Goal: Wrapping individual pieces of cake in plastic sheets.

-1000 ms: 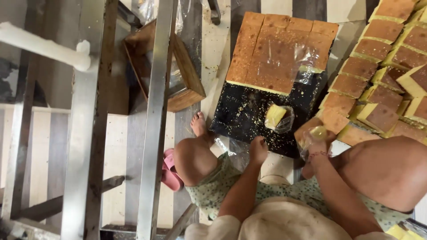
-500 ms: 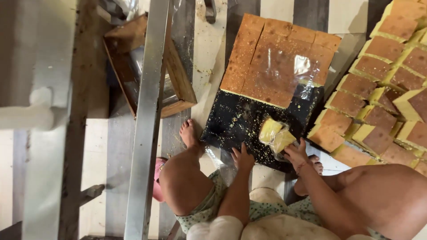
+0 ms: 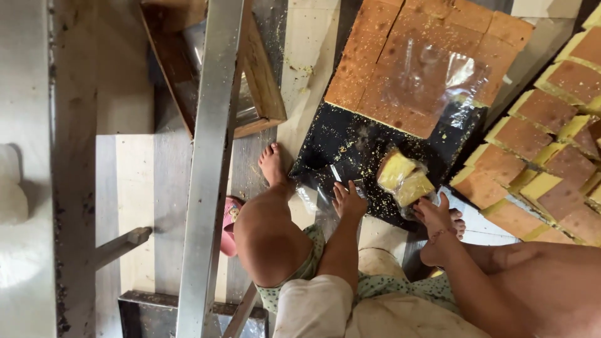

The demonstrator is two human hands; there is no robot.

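**A:** Where's the bagged cake now?

**B:** On the near edge of the black tray, just in front of the person's right hand. It's two pale yellow pieces inside a clear plastic bag. Half a second ago it sat under the fingertips in much the same spot; a second ago it lay further up the tray, apart from both hands, while the right hand held something small and yellow off to the side. So the pack has come to hand.

**A:** And the hands themselves?

**B:** The right hand has its fingers curled on the bag's near end, gripping the plastic. The left hand lies open, fingers spread flat on loose clear film on the tray.

**A:** Which way does the pack lie?

**B:** Its long axis runs on a slant, from upper left down towards the right hand, with the gathered end of the bag nearest that hand.

**A:** Around it?

**B:** Beyond it, a big brown-topped cake slab under plastic fills the far part of the tray. To the right, cut cake blocks lie in rows. A wooden frame sits on the floor to the left.
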